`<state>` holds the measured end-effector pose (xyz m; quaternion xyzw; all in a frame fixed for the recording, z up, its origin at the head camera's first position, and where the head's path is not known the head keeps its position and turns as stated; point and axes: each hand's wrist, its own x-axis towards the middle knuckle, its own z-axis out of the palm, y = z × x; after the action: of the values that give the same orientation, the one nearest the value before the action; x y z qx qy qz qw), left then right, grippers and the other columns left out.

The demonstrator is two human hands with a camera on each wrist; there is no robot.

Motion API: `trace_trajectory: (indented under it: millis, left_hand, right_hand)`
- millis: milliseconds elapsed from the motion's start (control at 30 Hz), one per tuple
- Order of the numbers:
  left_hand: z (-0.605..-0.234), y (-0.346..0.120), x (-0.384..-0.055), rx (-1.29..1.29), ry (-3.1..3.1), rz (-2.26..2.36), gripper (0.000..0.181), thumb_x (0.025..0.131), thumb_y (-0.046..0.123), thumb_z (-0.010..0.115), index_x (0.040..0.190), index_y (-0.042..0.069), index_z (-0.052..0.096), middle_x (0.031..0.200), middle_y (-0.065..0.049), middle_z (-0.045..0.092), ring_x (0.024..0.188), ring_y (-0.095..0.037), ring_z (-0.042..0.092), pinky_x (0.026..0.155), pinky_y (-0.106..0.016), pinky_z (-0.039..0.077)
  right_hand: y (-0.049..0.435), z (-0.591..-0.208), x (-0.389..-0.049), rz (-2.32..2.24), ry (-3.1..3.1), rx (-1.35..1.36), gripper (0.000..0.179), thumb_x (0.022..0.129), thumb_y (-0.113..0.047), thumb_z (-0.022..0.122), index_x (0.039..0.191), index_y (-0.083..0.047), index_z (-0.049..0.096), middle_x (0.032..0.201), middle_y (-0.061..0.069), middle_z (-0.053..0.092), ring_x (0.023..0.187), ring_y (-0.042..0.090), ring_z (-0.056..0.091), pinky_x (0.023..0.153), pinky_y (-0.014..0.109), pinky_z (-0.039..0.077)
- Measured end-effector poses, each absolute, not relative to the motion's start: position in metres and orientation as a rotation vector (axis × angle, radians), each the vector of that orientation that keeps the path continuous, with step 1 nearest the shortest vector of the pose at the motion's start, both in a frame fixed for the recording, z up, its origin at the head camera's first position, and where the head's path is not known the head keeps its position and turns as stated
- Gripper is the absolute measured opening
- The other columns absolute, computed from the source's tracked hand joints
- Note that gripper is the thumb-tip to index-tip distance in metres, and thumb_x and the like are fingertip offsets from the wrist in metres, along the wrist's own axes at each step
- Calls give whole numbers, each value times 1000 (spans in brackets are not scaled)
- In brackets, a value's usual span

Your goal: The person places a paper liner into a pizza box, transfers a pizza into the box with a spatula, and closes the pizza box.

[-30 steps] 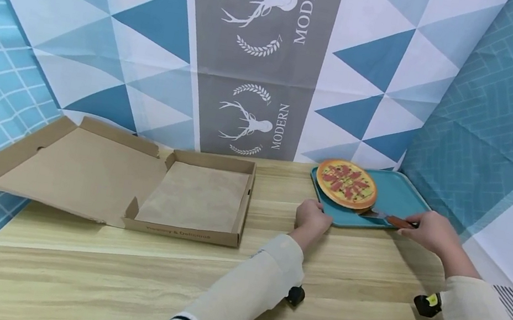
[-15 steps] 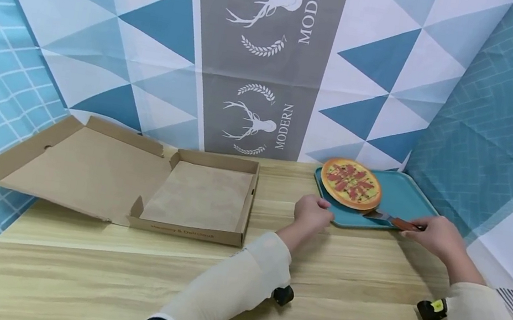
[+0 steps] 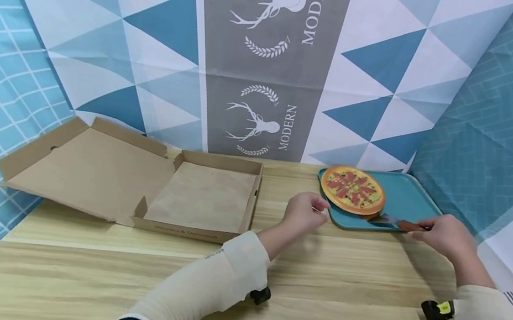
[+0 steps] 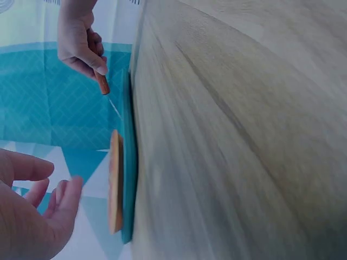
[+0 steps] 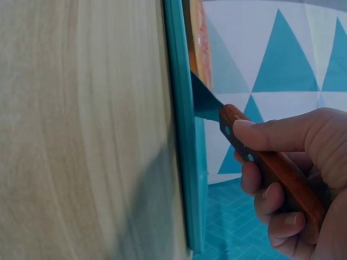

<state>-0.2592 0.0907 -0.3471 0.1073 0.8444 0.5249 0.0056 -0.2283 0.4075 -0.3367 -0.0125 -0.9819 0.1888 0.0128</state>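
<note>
A round pizza [image 3: 353, 190] with red toppings lies over the left part of a teal tray [image 3: 405, 190]. My right hand [image 3: 449, 238] grips the wooden handle [image 5: 282, 170] of a pizza server, whose metal blade [image 5: 205, 97] reaches under the pizza's near right edge. My left hand [image 3: 303, 212] is just off the tray's left front corner, holding nothing. In the left wrist view its fingers [image 4: 66, 203] are loosely bent, with thumb and fingers apart. The blade's tip is hidden beneath the pizza.
An open cardboard pizza box [image 3: 189, 232] lined with brown paper stands left of the tray, its lid [image 3: 88, 170] folded out to the left. Everything stands on a wooden table [image 3: 312, 314]. Patterned cloth [image 3: 262, 60] hangs close behind the tray and box.
My left hand has let go of the tray's corner and drawn back to the left, its fingers loosening. My right hand keeps the server at the pizza's edge; the pizza now tilts less.
</note>
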Motion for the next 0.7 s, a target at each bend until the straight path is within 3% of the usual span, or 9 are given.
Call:
trace_trajectory:
  millis: [133, 267, 400, 700]
  left_hand:
    - [-345, 81, -254, 562, 2657, 1537, 14, 79, 3, 76, 89, 11, 73, 90, 1, 69, 77, -7, 61, 65, -19, 50]
    - [-343, 72, -247, 681, 2552, 1486, 22, 77, 15, 82, 97, 17, 72, 98, 7, 66, 90, -8, 61, 73, -22, 52]
    - [-340, 64, -240, 754, 2467, 1456, 27, 77, 28, 84, 101, 22, 72, 112, 5, 62, 99, -10, 60, 77, -27, 52]
    - [-335, 47, -225, 1083, 2542, 1307, 31, 85, 38, 75, 108, 18, 72, 115, 7, 60, 103, -14, 59, 83, -24, 49]
  right_hand:
    - [405, -333, -225, 575, -3060, -22, 49, 81, -34, 76, 110, 5, 70, 88, 15, 70, 68, 23, 55, 51, 34, 43]
    - [403, -330, -222, 553, -3056, -24, 50, 80, -36, 76, 110, 4, 71, 86, 12, 70, 68, 22, 56, 50, 33, 43]
    - [398, -324, -218, 559, -3054, -13, 52, 80, -37, 76, 109, 5, 71, 86, 12, 70, 69, 23, 57, 50, 33, 44]
    - [379, -303, -205, 564, -3052, 34, 55, 80, -38, 77, 113, 6, 69, 91, 16, 70, 74, 26, 59, 51, 34, 44]
